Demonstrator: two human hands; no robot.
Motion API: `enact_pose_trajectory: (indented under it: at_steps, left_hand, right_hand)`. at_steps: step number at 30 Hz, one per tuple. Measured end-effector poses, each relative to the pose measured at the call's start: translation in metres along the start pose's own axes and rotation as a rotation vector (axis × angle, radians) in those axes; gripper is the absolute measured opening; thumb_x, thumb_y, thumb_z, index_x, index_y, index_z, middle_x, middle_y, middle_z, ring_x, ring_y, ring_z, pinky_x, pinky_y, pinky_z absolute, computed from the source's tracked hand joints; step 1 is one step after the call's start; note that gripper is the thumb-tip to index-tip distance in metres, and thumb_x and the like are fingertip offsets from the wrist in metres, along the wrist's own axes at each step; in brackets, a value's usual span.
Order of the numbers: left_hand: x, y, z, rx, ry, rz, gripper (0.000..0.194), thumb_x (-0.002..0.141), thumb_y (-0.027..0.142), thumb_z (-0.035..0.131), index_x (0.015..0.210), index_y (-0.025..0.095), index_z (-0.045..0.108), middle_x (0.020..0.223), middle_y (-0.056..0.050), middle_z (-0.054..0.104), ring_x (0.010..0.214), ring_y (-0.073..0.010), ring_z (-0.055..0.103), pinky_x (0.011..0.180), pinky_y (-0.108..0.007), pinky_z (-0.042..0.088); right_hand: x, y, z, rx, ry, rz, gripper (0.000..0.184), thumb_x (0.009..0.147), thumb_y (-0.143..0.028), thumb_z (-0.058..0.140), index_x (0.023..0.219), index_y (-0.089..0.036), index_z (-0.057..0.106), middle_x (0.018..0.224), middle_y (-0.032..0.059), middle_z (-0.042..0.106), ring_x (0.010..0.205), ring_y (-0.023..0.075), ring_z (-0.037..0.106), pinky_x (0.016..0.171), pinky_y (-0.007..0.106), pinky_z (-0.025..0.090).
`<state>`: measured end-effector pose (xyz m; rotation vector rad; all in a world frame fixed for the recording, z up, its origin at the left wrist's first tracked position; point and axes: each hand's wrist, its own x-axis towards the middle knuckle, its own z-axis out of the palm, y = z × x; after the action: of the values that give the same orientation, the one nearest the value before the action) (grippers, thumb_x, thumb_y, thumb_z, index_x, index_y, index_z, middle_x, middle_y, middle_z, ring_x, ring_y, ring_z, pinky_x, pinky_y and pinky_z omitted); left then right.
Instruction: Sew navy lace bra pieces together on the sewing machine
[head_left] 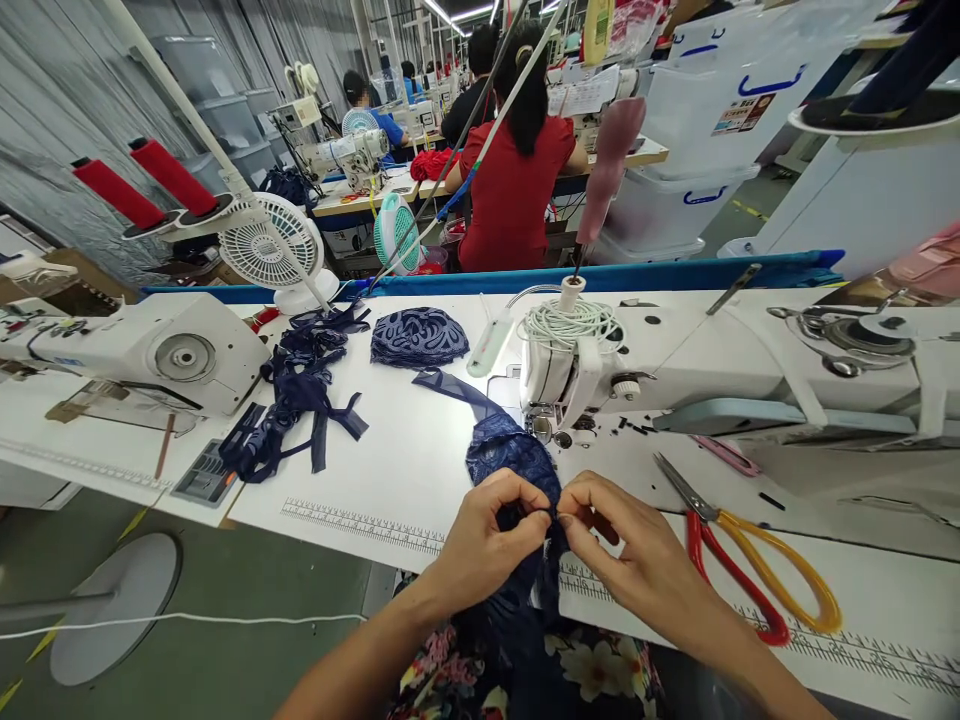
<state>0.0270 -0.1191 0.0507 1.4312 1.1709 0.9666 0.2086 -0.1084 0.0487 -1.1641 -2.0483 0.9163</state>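
Observation:
Navy lace fabric (510, 452) runs from beneath the sewing machine's needle area (551, 425) down over the table edge into the lap. My left hand (495, 535) pinches its edge between thumb and forefinger. Close beside it, my right hand (626, 540) pinches the same fabric, fingertips almost meeting the left ones. A sheer navy strip (457, 390) trails off the fabric's far end. Behind lies a stack of navy lace pieces (418, 336), and to the left a heap of navy fabric pieces (300, 390).
Scissors with red and yellow handles (739, 555) lie right of my right hand. A second sewing machine (165, 355) stands at the left, near a white fan (271, 245). Thread cones (172, 178) rise above it. A person in red (510, 190) sits ahead, facing away.

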Motion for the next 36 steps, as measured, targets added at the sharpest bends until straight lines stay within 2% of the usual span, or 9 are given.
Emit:
enact_pose_trajectory:
  at_steps: [6, 9, 12, 15, 19, 24, 27, 32, 36]
  left_hand:
    - [0.001, -0.002, 0.003, -0.123, -0.017, -0.007, 0.006, 0.083, 0.017, 0.059, 0.080, 0.016, 0.064, 0.083, -0.001, 0.057, 0.080, -0.0134, 0.051, 0.075, -0.024, 0.041]
    - [0.001, 0.002, -0.001, -0.090, -0.007, -0.023, 0.006, 0.083, 0.020, 0.059, 0.080, 0.017, 0.063, 0.081, -0.001, 0.056, 0.078, -0.0131, 0.050, 0.074, -0.024, 0.040]
    - [0.001, 0.008, -0.007, -0.044, -0.031, -0.058, 0.008, 0.085, 0.022, 0.058, 0.080, 0.017, 0.061, 0.080, 0.000, 0.054, 0.075, -0.0123, 0.048, 0.071, -0.024, 0.040]
    - [0.000, 0.014, -0.015, 0.029, -0.058, -0.034, 0.009, 0.087, 0.022, 0.056, 0.080, 0.017, 0.059, 0.082, 0.000, 0.055, 0.078, -0.0130, 0.050, 0.072, -0.024, 0.040]
    - [-0.003, 0.017, -0.028, 0.169, -0.054, 0.053, 0.008, 0.090, 0.021, 0.053, 0.086, 0.019, 0.060, 0.086, -0.002, 0.057, 0.081, -0.0147, 0.052, 0.073, -0.026, 0.041]
    - [-0.008, 0.017, -0.042, 0.246, -0.075, 0.123, 0.009, 0.090, 0.018, 0.052, 0.086, 0.019, 0.059, 0.085, -0.002, 0.057, 0.080, -0.0148, 0.051, 0.071, -0.026, 0.039]
    - [-0.010, 0.016, -0.044, 0.195, -0.060, 0.081, 0.005, 0.089, 0.024, 0.057, 0.086, 0.020, 0.059, 0.086, -0.001, 0.057, 0.080, -0.0144, 0.051, 0.070, -0.025, 0.039]
    - [-0.012, 0.013, -0.047, 0.039, 0.031, 0.052, 0.020, 0.091, 0.032, 0.056, 0.078, 0.018, 0.057, 0.080, -0.001, 0.055, 0.078, -0.0142, 0.050, 0.073, -0.025, 0.040]
    - [-0.024, -0.008, -0.068, -0.069, 0.118, -0.012, 0.023, 0.093, 0.039, 0.053, 0.085, 0.018, 0.058, 0.080, -0.001, 0.055, 0.074, -0.0131, 0.049, 0.066, -0.023, 0.040]
  right_hand:
    - [0.001, 0.000, 0.005, 0.425, -0.062, 0.230, 0.026, 0.095, -0.044, 0.043, 0.080, -0.023, 0.048, 0.069, -0.0041, 0.037, 0.061, 0.0115, 0.036, 0.054, 0.024, 0.035]
    - [0.000, 0.002, 0.004, 0.406, -0.052, 0.237, 0.027, 0.094, -0.046, 0.047, 0.082, -0.022, 0.051, 0.072, -0.0028, 0.042, 0.064, 0.0118, 0.041, 0.057, 0.025, 0.039]
    - [0.001, 0.004, 0.001, 0.296, -0.036, 0.204, 0.022, 0.093, -0.046, 0.051, 0.100, -0.026, 0.057, 0.098, 0.0029, 0.057, 0.088, 0.0171, 0.054, 0.067, 0.027, 0.047]
    - [0.004, 0.003, 0.000, 0.235, -0.087, 0.194, 0.028, 0.093, -0.047, 0.051, 0.113, -0.028, 0.058, 0.113, 0.0058, 0.060, 0.105, 0.0218, 0.056, 0.069, 0.028, 0.050]
    - [0.013, -0.004, 0.005, 0.259, -0.124, 0.239, 0.028, 0.093, -0.050, 0.051, 0.091, -0.024, 0.061, 0.088, 0.0022, 0.061, 0.081, 0.0176, 0.057, 0.063, 0.027, 0.048]
    - [0.023, -0.011, 0.012, 0.352, -0.119, 0.227, 0.032, 0.090, -0.051, 0.056, 0.077, -0.021, 0.059, 0.076, -0.0002, 0.054, 0.074, 0.0152, 0.050, 0.068, 0.028, 0.044]
    - [0.028, -0.015, 0.015, 0.368, -0.131, 0.243, 0.033, 0.089, -0.050, 0.056, 0.073, -0.021, 0.056, 0.073, -0.0013, 0.051, 0.071, 0.0139, 0.047, 0.064, 0.027, 0.042]
    - [0.037, -0.030, 0.017, 0.342, -0.179, 0.240, 0.035, 0.089, -0.052, 0.055, 0.072, -0.021, 0.054, 0.072, -0.0019, 0.049, 0.067, 0.0130, 0.045, 0.061, 0.026, 0.040]
    - [0.059, -0.043, 0.041, 0.328, -0.252, 0.154, 0.025, 0.089, -0.044, 0.055, 0.081, -0.021, 0.060, 0.075, -0.0001, 0.055, 0.071, 0.0142, 0.049, 0.063, 0.027, 0.040]
